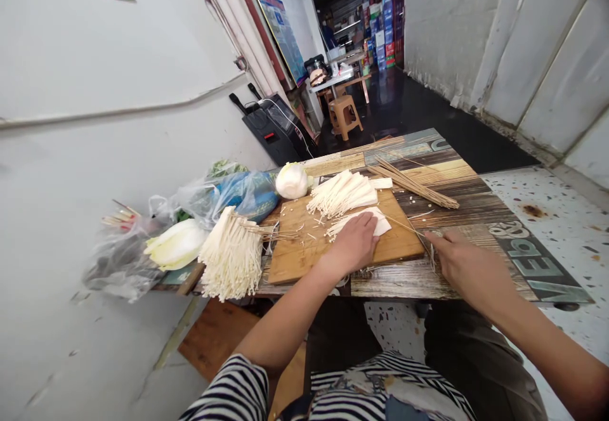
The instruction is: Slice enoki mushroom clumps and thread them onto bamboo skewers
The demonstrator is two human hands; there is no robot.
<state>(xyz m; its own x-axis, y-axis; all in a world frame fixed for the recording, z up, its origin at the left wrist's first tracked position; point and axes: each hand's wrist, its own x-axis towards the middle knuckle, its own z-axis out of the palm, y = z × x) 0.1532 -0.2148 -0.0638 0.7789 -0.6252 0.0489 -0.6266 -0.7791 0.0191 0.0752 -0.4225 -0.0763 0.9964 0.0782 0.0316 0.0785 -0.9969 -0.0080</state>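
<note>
On the wooden cutting board, my left hand presses down over a flat bunch of enoki mushrooms, its fingers curled over the top. A thin bamboo skewer is pinched in my right hand, off the board's right edge. The skewer's far end reaches the side of that bunch; how deep it goes in is hidden. Behind my left hand lies a larger pile of enoki. Skewered enoki rest to the left, their sticks pointing onto the board and their caps overhanging the table's front edge.
Loose bamboo skewers lie at the board's right on the wood-patterned table. A round white vegetable, a blue bundle in plastic and a pale cabbage line the left, near the white wall. A stool stands beyond.
</note>
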